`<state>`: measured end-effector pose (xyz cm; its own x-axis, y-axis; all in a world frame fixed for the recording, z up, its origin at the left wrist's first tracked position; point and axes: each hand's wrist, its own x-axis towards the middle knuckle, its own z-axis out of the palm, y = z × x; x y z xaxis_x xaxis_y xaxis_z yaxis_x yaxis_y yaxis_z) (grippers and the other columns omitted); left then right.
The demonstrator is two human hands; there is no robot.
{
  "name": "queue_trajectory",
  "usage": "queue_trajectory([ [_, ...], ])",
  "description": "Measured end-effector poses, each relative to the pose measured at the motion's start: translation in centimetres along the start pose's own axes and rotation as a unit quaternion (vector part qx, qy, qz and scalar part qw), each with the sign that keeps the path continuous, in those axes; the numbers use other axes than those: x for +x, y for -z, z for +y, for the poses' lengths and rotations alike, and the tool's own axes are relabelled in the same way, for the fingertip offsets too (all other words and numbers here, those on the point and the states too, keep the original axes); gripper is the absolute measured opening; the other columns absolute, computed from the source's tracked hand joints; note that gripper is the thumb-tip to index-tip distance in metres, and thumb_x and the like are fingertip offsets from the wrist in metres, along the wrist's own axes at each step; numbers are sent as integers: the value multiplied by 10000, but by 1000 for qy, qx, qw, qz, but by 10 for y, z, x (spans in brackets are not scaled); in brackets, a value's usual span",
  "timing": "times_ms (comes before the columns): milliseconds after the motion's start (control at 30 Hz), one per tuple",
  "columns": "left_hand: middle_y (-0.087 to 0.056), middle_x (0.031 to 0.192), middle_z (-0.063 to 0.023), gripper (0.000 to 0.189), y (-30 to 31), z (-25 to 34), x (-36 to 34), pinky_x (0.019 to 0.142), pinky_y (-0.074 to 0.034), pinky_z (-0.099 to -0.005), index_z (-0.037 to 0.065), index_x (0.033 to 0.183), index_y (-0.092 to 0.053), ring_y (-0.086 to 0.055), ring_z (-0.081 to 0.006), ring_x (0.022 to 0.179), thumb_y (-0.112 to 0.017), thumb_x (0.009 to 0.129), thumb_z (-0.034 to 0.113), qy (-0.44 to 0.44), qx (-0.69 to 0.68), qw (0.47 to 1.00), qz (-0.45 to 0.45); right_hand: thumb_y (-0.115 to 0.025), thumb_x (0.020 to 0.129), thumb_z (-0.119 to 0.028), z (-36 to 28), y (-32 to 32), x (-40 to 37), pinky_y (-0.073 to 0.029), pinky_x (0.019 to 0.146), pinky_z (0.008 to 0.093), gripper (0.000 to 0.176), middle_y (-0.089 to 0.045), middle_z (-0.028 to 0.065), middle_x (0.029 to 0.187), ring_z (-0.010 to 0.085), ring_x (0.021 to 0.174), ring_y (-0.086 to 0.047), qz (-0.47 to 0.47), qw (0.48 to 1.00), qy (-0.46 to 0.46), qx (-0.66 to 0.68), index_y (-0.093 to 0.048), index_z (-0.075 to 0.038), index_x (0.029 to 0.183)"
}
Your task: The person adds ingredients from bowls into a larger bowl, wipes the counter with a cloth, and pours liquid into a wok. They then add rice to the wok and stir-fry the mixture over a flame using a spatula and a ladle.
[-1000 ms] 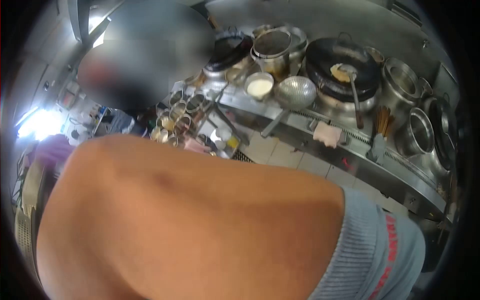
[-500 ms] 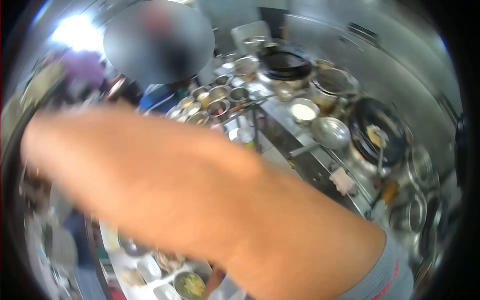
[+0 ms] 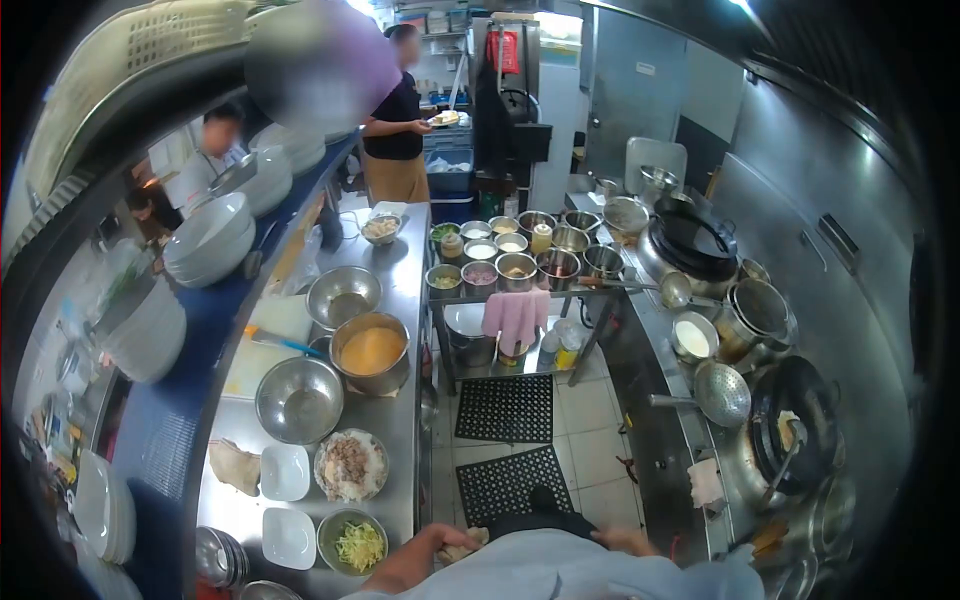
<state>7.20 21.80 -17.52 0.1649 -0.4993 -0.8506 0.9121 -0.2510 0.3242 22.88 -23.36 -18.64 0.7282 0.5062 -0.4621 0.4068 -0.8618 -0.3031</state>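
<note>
At the bottom of the head view, my left hand (image 3: 437, 545) is low beside the counter edge, its fingers closed around what looks like a tan cloth (image 3: 468, 543). To its left stands a steel bowl of pale green shredded vegetable (image 3: 359, 543). My right hand (image 3: 628, 541) is down at my right side, blurred and partly behind my body, so its fingers cannot be made out. A plate of rice topped with minced meat (image 3: 351, 465) sits on the counter further up, next to two white square bowls (image 3: 286, 472).
A pot of orange liquid (image 3: 370, 350) and empty steel bowls (image 3: 299, 401) line the left counter. Ahead is a cart of ingredient pots (image 3: 516, 268). On the right are a wok (image 3: 800, 425) and a strainer (image 3: 722, 392). A person (image 3: 395, 120) holding a plate stands beyond; black mats (image 3: 512, 480) cover the floor.
My right arm, which stretched blurred across the whole view, has dropped to my right side. The camera has turned left, bringing the counter, the shelf of bowls and other people into view.
</note>
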Motion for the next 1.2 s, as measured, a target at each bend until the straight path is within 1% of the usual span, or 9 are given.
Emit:
queue_trajectory([
  [67, -626, 1045, -72, 610, 5, 13, 15, 832, -474, -342, 126, 1207, -582, -586, -206, 953, -729, 730, 476, 78, 28, 996, -22, -567, 846, -381, -68, 46, -82, -510, 720, 404, 450, -681, 173, 962, 270, 824, -660, 0, 933, -214, 290, -632, -57, 1152],
  [233, -627, 1066, -74, 549, -16, 82, 43, 769, -493, -360, 85, 1221, -551, -592, -210, 925, -691, 752, 333, 2, 362, 932, 6, -580, 837, -268, -21, 42, -135, -505, 653, 409, 271, -657, 160, 665, 324, 625, -644, 155, 912, -255, 283, -706, -32, 880],
  [333, -608, 1068, -81, 572, -61, 132, 52, 799, -484, -376, 111, 1234, -529, -574, -222, 952, -699, 715, 279, -128, 379, 914, -62, -575, 818, -178, -33, 183, -144, -465, 786, 452, 251, -622, 255, 976, 396, 939, -598, 469, 836, -224, 178, -627, 24, 958],
  [533, -587, 1169, -101, 472, -144, 199, 41, 925, -428, -353, 92, 1247, -534, -551, -219, 1050, -613, 804, 237, -142, 316, 937, -41, -614, 845, -260, 65, 306, -182, -381, 994, 471, 762, -400, 251, 1363, 412, 1227, -418, 356, 742, -566, 55, -209, -7, 1439],
  [600, -583, 1188, -107, 469, -133, 191, 55, 943, -419, -347, 95, 1263, -529, -549, -221, 1069, -603, 823, 240, -78, 291, 953, -24, -577, 833, -173, 150, 264, -173, -350, 1027, 463, 794, -406, 279, 1356, 400, 1240, -419, 371, 786, -465, 166, -122, -33, 1468],
  [700, -586, 1176, -105, 468, -98, 156, 56, 932, -424, -344, 92, 1261, -528, -553, -216, 1058, -610, 824, 240, 19, 271, 961, 48, -437, 767, -26, 173, 248, -190, -455, 436, 367, 659, -571, 107, 727, 235, 556, -576, 444, 658, -378, 476, -314, -48, 1414],
  [800, -590, 1165, -103, 468, -89, 147, 44, 921, -428, -341, 88, 1258, -528, -557, -212, 1046, -617, 825, 241, 61, 242, 961, 114, -464, 748, -15, 187, 250, -222, -344, 316, 291, 647, -461, 44, 622, 144, 355, -405, 484, 494, -249, 678, -389, -107, 1384],
  [1067, -599, 1134, -96, 468, -115, 219, 76, 893, -441, -332, 77, 1251, -526, -568, -200, 1016, -635, 827, 242, -25, 222, 953, 203, -538, 900, -150, 236, 266, -206, -386, 413, 230, 229, -495, -13, 699, 63, 505, -442, 362, 174, 80, 912, -550, -45, 1103],
  [1200, -604, 1118, -93, 468, -112, 265, 95, 878, -447, -328, 72, 1247, -525, -574, -194, 1001, -644, 827, 242, -42, 239, 953, 183, -557, 879, -168, 186, 268, -241, -382, 380, 241, 128, -440, -16, 588, 97, 450, -433, 333, 145, 34, 931, -495, -73, 819],
])
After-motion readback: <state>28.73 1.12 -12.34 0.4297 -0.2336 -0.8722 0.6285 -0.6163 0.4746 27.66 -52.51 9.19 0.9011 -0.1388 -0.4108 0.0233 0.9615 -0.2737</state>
